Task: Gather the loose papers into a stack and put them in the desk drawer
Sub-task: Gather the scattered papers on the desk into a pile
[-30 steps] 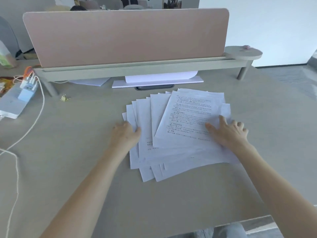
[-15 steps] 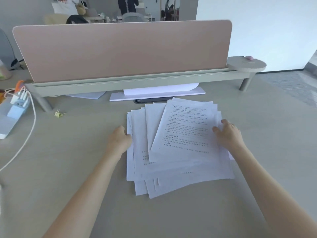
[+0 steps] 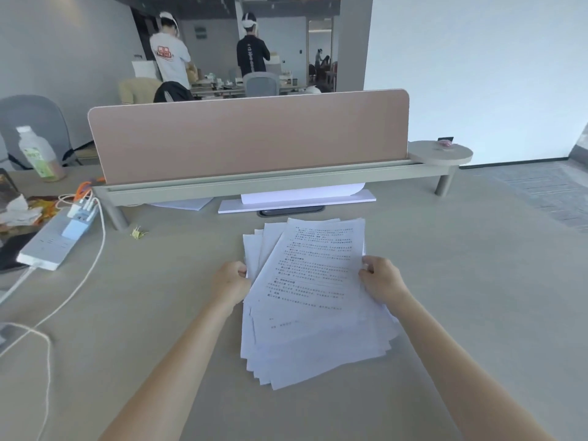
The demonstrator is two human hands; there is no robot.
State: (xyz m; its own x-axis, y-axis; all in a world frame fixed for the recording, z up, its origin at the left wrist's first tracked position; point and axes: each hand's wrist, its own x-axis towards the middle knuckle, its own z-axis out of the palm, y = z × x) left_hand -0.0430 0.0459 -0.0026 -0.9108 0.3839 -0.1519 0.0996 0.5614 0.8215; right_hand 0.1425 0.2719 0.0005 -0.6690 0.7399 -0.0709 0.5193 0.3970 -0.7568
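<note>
1. Head view — the change: half a second ago the papers (image 3: 313,300) were lying as a wide fan on the counter (image 3: 159,313); now they are sitting in a narrower pile, because the two hands are pressing them together from both sides. The edges are still uneven, mostly at the near end, so I judge the gathering is well along but the stack is not yet squared. No drawer is showing in this picture.

2. Head view — the positions: the pile is lying on the counter between the hands. The left hand (image 3: 230,283) is touching its left edge with fingers curled closed against the sheets. The right hand (image 3: 380,281) is gripping the right edge — the fingers (image 3: 369,264) are pinching the top sheets.
</note>
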